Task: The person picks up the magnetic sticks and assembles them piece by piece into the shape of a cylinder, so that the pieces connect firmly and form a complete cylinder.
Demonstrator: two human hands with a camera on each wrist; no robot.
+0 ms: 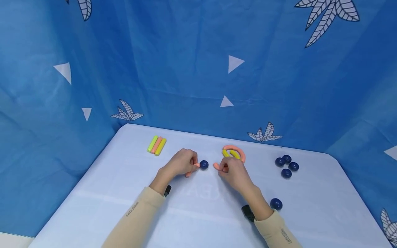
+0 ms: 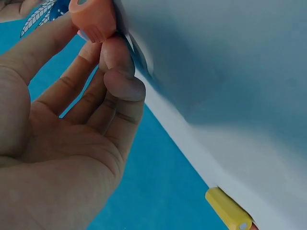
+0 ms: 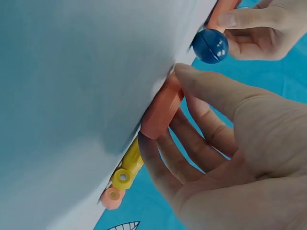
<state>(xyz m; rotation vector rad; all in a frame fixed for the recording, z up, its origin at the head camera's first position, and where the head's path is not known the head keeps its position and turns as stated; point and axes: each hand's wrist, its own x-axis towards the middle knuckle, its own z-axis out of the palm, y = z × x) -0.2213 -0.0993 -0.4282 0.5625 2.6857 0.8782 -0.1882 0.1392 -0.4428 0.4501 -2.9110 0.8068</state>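
On the white table, my left hand [image 1: 183, 162] pinches an orange magnetic rod [image 2: 98, 21] between thumb and fingers. One end of that rod meets a dark blue ball [image 1: 204, 165], which lies between the two hands. Across from it, my right hand [image 1: 235, 173] holds another orange magnetic rod [image 3: 164, 108], thumb on one side and fingers on the other. Its rounded tip [image 1: 216, 166] points at the ball with a gap between them. The rest of this rod is hidden behind the fingers in the head view.
Behind the right hand lie a curved orange rod [image 1: 236, 148] and yellow rods [image 1: 234, 154]. Green, orange and yellow sticks [image 1: 160, 147] stand side by side at back left. Several blue balls [image 1: 286, 173] cluster at right; another ball [image 1: 276, 204] sits by the right forearm.
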